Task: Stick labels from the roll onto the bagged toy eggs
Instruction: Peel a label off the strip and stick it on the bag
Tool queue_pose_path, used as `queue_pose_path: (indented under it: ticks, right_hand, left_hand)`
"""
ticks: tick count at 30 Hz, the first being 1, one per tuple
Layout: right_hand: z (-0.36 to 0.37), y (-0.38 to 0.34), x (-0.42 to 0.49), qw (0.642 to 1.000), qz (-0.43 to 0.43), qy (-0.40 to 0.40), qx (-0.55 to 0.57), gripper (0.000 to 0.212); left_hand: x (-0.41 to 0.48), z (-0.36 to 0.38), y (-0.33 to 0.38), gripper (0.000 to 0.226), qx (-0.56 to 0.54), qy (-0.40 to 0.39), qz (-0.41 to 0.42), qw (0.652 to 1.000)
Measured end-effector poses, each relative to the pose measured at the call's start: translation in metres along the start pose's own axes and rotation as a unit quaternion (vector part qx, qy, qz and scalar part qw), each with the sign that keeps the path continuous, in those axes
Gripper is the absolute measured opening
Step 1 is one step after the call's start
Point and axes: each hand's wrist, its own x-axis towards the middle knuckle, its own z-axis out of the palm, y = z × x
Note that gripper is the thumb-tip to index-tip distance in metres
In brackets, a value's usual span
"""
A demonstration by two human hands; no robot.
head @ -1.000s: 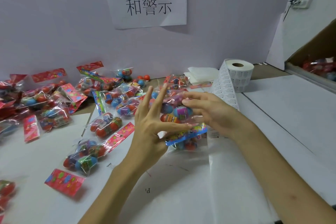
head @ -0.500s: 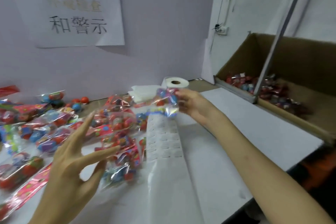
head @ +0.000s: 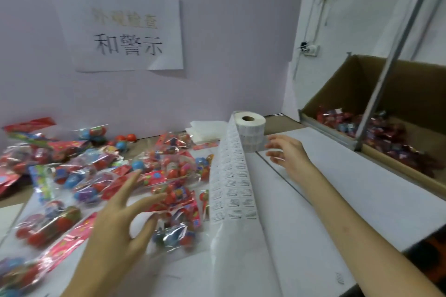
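Many clear bags of colourful toy eggs (head: pixel 96 171) lie spread over the left half of the white table. The label roll (head: pixel 251 128) stands at the back, and its strip of labels (head: pixel 231 185) runs down toward me. My left hand (head: pixel 120 214) hovers with spread, straight fingers at a red-topped bag (head: pixel 178 200) beside the strip; contact with it is unclear. My right hand (head: pixel 287 152) is held out just right of the roll, fingers loose and holding nothing.
A cardboard box (head: pixel 337 84) at the right holds several bagged eggs (head: pixel 386 132), with a metal bar slanting in front of it. Folded white plastic (head: pixel 207 130) lies behind the roll. A paper sign hangs on the wall.
The bag my right hand held half a second ago has left it, and the hand is empty now. My left hand moved right toward the bags by the strip. My view turned right.
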Motion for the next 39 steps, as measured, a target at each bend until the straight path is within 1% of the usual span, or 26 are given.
queue_pose_path:
  ticks: [1, 3, 4, 6, 8, 10, 12, 14, 15, 17, 19, 21, 23, 25, 27, 29, 30, 32, 34, 35, 36, 37, 39]
  right_hand:
    - [0.013, 0.0, -0.01, 0.998, -0.009, -0.051, -0.024, 0.018]
    - [0.038, -0.007, -0.029, 0.986, -0.034, -0.141, -0.082, 0.016]
    - [0.05, -0.011, -0.039, 0.975, -0.061, -0.179, -0.115, 0.015]
    - [0.078, -0.017, -0.058, 0.95, -0.123, -0.24, -0.159, 0.012]
    - [0.105, -0.018, -0.071, 0.923, -0.185, -0.279, -0.189, 0.014]
    - [0.129, -0.014, -0.079, 0.891, -0.234, -0.293, -0.257, 0.024]
    - [0.148, -0.002, -0.081, 0.847, -0.267, -0.283, -0.361, 0.048]
    - [0.16, 0.011, -0.077, 0.808, -0.262, -0.278, -0.45, 0.073]
    - [0.164, 0.018, -0.075, 0.795, -0.251, -0.276, -0.478, 0.079]
    - [0.168, 0.028, -0.07, 0.78, -0.246, -0.265, -0.51, 0.077]
    - [0.169, 0.033, -0.067, 0.782, -0.256, -0.244, -0.513, 0.069]
    - [0.169, 0.032, -0.065, 0.793, -0.272, -0.225, -0.496, 0.058]
    - [0.166, 0.029, -0.064, 0.813, -0.288, -0.202, -0.463, 0.043]
    - [0.164, 0.023, -0.063, 0.845, -0.291, -0.178, -0.412, 0.028]
    - [0.161, 0.014, -0.067, 0.888, -0.276, -0.165, -0.329, 0.02]
    - [0.155, 0.003, -0.074, 0.933, -0.243, -0.181, -0.195, 0.022]
    - [0.151, -0.001, -0.08, 0.946, -0.222, -0.2, -0.124, 0.026]
    - [0.144, -0.005, -0.093, 0.953, -0.18, -0.243, -0.032, 0.029]
    - [0.14, -0.002, -0.104, 0.949, -0.134, -0.284, -0.002, 0.024]
    - [0.14, 0.001, -0.107, 0.947, -0.11, -0.302, 0.007, 0.022]
    - [0.141, 0.004, -0.109, 0.945, -0.09, -0.315, 0.012, 0.02]
    - [0.142, 0.006, -0.111, 0.943, -0.08, -0.324, 0.008, 0.02]
    - [0.144, 0.01, -0.115, 0.936, -0.082, -0.341, -0.017, 0.018]
  left_hand:
    - [0.0, -0.002, 0.005, 0.045, -0.025, -0.014, -0.006, 1.0]
    - [-0.001, -0.005, 0.008, 0.039, -0.016, -0.037, -0.026, 0.999]
    - [-0.001, -0.006, 0.007, 0.037, -0.015, -0.054, -0.039, 0.998]
    - [-0.001, -0.01, 0.006, 0.037, -0.023, -0.059, -0.062, 0.996]
    - [-0.001, -0.01, 0.004, 0.039, -0.02, -0.06, -0.053, 0.997]
    - [-0.001, -0.011, 0.002, 0.038, -0.025, -0.058, -0.051, 0.997]
    - [-0.002, -0.012, -0.001, 0.036, -0.022, -0.053, -0.047, 0.997]
    - [-0.002, -0.012, 0.0, 0.036, -0.006, -0.056, -0.04, 0.998]
    - [-0.002, -0.011, -0.002, 0.037, 0.002, -0.061, -0.039, 0.997]
    - [-0.002, -0.01, -0.004, 0.041, 0.008, -0.071, -0.042, 0.997]
    - [-0.001, -0.009, -0.006, 0.044, 0.0, -0.084, -0.054, 0.995]
    - [0.0, -0.009, -0.007, 0.046, -0.005, -0.095, -0.073, 0.993]
    - [0.0, -0.009, -0.006, 0.049, -0.003, -0.103, -0.085, 0.991]
    - [-0.001, -0.009, -0.005, 0.049, -0.003, -0.107, -0.089, 0.99]
    - [-0.002, -0.009, -0.005, 0.049, 0.005, -0.106, -0.093, 0.99]
    - [-0.002, -0.009, -0.006, 0.048, 0.012, -0.094, -0.097, 0.991]
    - [-0.002, -0.009, -0.006, 0.048, 0.014, -0.082, -0.1, 0.992]
    - [0.0, -0.01, -0.005, 0.047, -0.003, -0.03, -0.104, 0.994]
    - [0.004, -0.013, -0.002, 0.036, -0.089, 0.044, -0.121, 0.988]
    - [0.006, -0.015, 0.0, 0.027, -0.154, 0.068, -0.138, 0.976]
    - [0.008, -0.018, 0.003, 0.021, -0.227, 0.077, -0.163, 0.957]
    - [0.01, -0.022, 0.006, 0.022, -0.306, 0.071, -0.192, 0.93]
    - [0.013, -0.029, 0.011, 0.043, -0.427, 0.026, -0.248, 0.869]
